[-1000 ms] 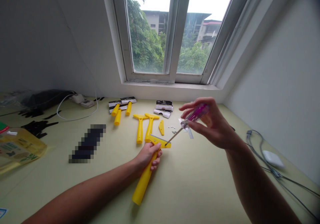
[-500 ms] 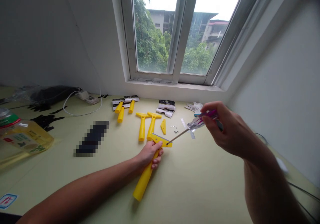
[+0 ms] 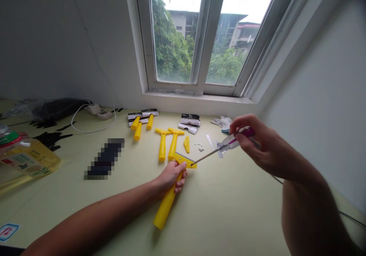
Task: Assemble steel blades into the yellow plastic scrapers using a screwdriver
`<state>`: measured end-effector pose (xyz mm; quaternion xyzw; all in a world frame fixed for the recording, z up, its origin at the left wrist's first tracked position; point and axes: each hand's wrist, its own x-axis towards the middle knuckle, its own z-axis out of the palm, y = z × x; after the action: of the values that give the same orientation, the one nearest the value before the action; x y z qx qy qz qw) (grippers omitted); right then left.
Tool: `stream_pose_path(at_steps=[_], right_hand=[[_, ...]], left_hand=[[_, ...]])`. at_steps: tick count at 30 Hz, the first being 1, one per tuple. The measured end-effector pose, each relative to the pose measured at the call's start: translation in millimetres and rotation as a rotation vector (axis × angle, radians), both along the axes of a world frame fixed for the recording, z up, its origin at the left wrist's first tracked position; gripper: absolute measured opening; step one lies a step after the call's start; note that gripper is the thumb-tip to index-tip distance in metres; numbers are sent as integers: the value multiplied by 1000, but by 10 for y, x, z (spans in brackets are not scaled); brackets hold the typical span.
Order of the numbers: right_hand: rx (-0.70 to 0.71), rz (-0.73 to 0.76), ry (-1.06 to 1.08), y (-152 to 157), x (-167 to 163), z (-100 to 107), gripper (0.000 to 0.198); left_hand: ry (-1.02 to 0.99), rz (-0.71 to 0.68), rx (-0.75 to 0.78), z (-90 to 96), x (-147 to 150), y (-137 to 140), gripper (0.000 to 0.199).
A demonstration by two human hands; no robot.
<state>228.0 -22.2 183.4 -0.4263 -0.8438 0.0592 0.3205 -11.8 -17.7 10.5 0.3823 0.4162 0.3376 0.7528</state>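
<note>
My left hand (image 3: 172, 176) is closed round the neck of a yellow scraper (image 3: 165, 209), whose handle points down toward me. A thin blade edge shows along the top of its head. In my right hand (image 3: 257, 141) is a screwdriver (image 3: 228, 143) with a clear and purple handle, gripped by the fingertips. Its tip meets the right end of the scraper head, at a dark screw spot. Just beyond lie two yellow scraper handles (image 3: 162, 145), a loose yellow head plate (image 3: 187, 144), and small nuts and screws (image 3: 201, 149).
Blades (image 3: 211, 141) lie behind the screwdriver, near a glove (image 3: 222, 122). Packaged scrapers (image 3: 137, 131) and black-and-white cards (image 3: 190, 120) sit by the window wall. At left are a blurred-out dark object (image 3: 105, 159), a bottle of yellow liquid (image 3: 31, 155) and a white cable (image 3: 93, 130).
My right hand has turned the screwdriver handle and shifted slightly right, with the wrist and forearm swung outward. The tip stays at the scraper head. My left hand keeps its hold.
</note>
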Motion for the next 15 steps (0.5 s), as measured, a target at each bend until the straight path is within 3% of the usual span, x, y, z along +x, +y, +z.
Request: stream_pose_path(at_steps=[3,5,8,10,15], right_hand=[[-36,106,99,-70,-49,9,16],[18,-48,84,-62,-108,-15,14],[164,-409,-41,13,-143,-59,26],[205,-479,-88,56,-113,-67,28],[62,-100,-31,14,7,10,15]], left_hand=[[-10,-10,4,5,6,2,39],[2,-13,4,3,10,3,39],[26,-20,0,-2,14,2,40],[25,-22,8,0,15,-1,40],[18,-24,10,18,14,-1,40]])
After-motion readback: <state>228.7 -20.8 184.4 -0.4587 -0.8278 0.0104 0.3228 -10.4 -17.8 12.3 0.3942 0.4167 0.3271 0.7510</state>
